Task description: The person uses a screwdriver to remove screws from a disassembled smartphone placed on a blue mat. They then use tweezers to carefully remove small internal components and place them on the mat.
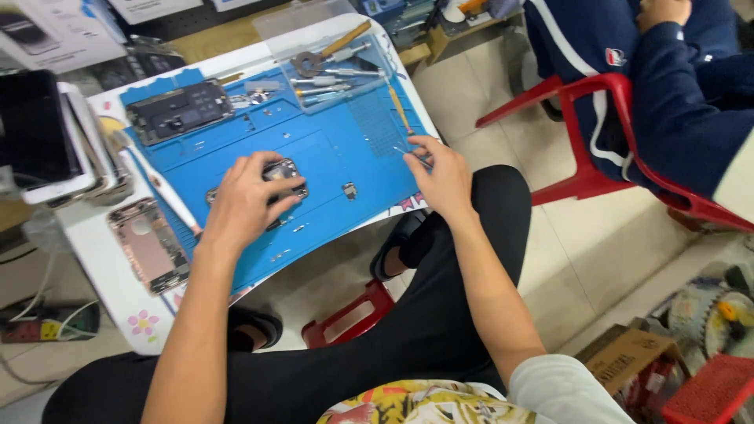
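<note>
Pinned opened phone [284,174] mid-mat [345,149] with left hand [245,200], pinched tweezers [416,154] in right hand [444,177] at mat's right edge; loose screws out, reassembly pending.

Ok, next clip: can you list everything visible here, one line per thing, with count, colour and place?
work mat: one, blue, on the white table
small phone part: one, dark, under the left fingers
tweezers: one, metal, at the right fingertips, mat's right edge
opened phone: one, dark, mat's far left
phone back shell: one, pink, table's left edge
clear tray of tools: one, far side of mat
stacked phones: several, dark and white, far left
chair: one, red, right, a person in dark blue seated on it
stool: one, red, under the table
left hand: one, on the mat
right hand: one, at the mat's edge
</note>
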